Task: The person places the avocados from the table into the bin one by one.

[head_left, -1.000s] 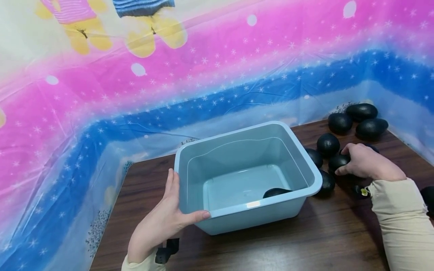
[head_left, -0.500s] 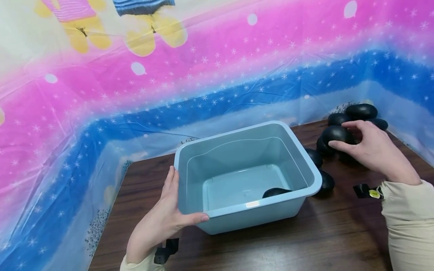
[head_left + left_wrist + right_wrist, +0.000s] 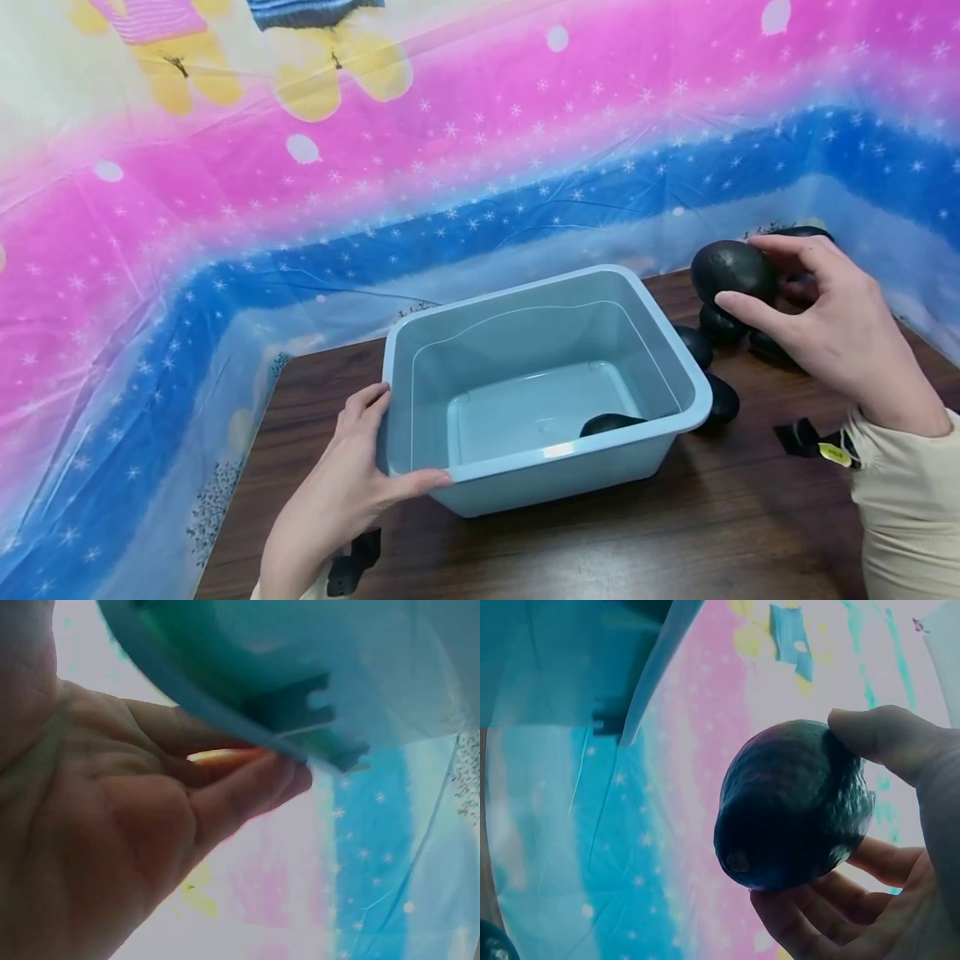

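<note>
Wooden table (image 3: 562,554) below: right hand (image 3: 847,329) pinches an avocado (image 3: 731,271), which loosened fingers might drop; left hand (image 3: 337,475), fingers nearly straight, touches the tub (image 3: 555,483)'s left.

Right grip (image 3: 901,909) holding avocado (image 3: 795,806), bluish bin (image 3: 551,671); starry backdrop (image 3: 649,855)

head view — above, facing forward-down | wrist views — close, facing backdrop (image 3: 480,142) | all share tub (image 3: 555,487)

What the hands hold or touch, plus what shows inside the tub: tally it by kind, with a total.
Grey-blue tub, touched by the left hand: 1
Dark fruits, one held in the right hand, another showing inside the tub: 2
Total: 3
</note>
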`<state>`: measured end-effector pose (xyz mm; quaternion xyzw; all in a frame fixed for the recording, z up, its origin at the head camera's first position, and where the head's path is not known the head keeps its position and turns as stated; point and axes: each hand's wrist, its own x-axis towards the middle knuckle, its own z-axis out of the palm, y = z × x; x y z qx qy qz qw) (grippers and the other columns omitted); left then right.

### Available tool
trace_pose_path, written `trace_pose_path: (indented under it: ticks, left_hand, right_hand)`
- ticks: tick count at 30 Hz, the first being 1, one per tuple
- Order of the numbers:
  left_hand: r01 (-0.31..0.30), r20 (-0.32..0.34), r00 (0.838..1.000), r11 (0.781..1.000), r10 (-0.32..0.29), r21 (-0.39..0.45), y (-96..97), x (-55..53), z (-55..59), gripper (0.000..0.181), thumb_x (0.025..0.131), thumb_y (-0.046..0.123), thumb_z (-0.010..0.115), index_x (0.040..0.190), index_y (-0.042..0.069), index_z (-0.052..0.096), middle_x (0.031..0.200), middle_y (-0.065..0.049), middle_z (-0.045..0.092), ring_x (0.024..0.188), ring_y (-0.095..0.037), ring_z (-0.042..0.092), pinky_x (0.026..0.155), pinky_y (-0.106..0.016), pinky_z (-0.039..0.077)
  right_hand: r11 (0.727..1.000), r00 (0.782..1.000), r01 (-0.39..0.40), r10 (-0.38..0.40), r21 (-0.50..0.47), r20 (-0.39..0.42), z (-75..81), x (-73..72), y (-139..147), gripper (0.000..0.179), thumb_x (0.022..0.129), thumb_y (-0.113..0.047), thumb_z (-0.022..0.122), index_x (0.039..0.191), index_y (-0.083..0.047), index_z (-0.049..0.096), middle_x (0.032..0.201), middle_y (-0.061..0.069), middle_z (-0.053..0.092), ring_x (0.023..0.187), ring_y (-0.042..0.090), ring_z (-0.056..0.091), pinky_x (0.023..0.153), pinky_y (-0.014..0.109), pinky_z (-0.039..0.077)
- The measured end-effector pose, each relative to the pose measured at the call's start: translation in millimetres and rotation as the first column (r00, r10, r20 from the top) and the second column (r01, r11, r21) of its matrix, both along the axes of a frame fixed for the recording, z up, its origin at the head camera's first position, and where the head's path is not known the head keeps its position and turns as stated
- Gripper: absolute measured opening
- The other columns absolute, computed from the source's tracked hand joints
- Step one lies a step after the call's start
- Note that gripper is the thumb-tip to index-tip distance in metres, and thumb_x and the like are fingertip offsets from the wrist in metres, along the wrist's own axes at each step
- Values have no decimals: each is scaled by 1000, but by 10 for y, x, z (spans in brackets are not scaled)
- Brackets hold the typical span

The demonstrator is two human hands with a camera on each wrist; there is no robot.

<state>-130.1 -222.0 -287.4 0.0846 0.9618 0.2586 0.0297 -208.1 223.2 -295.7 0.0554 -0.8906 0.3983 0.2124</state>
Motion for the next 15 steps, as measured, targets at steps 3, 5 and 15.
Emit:
trace_pose_path:
  ticks: [3, 5, 15]
  left_hand:
    - [-8, -34, 999, 1000, 7, -29, -23, 29, 33, 115, 68, 75, 68, 147, -3, 36, 151, -9, 29, 134, -32, 40, 96, -51, 45]
    - [-5, -55, 998, 999, 3, -37, -36, 41, 42, 112, 69, 74, 68, 145, -3, 40, 149, -8, 33, 131, -31, 43, 95, -50, 46]
    - [15, -48, 999, 999, -17, -38, -62, 50, 24, 108, 71, 72, 68, 144, -4, 41, 150, -8, 33, 131, -32, 45, 94, -49, 47]
  right_hand:
    - [1000, 999, -26, 26, -15, -31, 27, 41, -66, 64, 82, -33, 80, 140, -29, 53, 133, 5, 49, 96, 6, 56, 68, 3, 40]
    - [998, 997, -53, 52, -19, -57, 38, 65, -105, 64, 81, -29, 81, 139, -29, 54, 130, 3, 50, 92, -3, 53, 70, 3, 40]
    - [969, 948, -230, 243, 85, -204, 50, 138, -320, 70, 74, -13, 86, 137, -26, 57, 120, -8, 55, 95, 1, 54, 79, 7, 41]
